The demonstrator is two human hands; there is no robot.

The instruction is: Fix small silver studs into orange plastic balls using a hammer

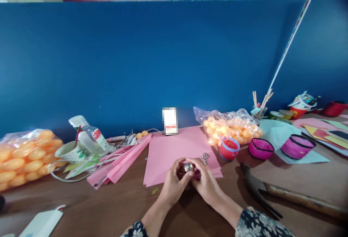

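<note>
Near the middle of the worktop (114, 208), on the side toward its near edge, the left hand (174, 177) and right hand (204, 180) are cupped together around a shiny silvery ball (188, 167), the fingers of both curled about it and the left thumb lying against its lower side. The hands reach over the front part of a stack of pink sheets (160, 153), which runs back toward the far edge. On the stack, just beyond the right hand, lies a cluster of small silvery pieces (205, 158). By the far edge, at the back of the sheets, stands a white item (170, 121), too blurred to make out. Toward the left end are long pink strips (126, 160), a clear bottle (92, 141) and a bag of orange balls (29, 157). Along the far edge to the right lies a second bag (231, 126) of such balls, with a red cup (229, 150) in front of it and two magenta containers (261, 148) farther toward the right end. A claw hammer (296, 195) lies nearer the near edge on the right, its handle pointing toward the right end.
</note>
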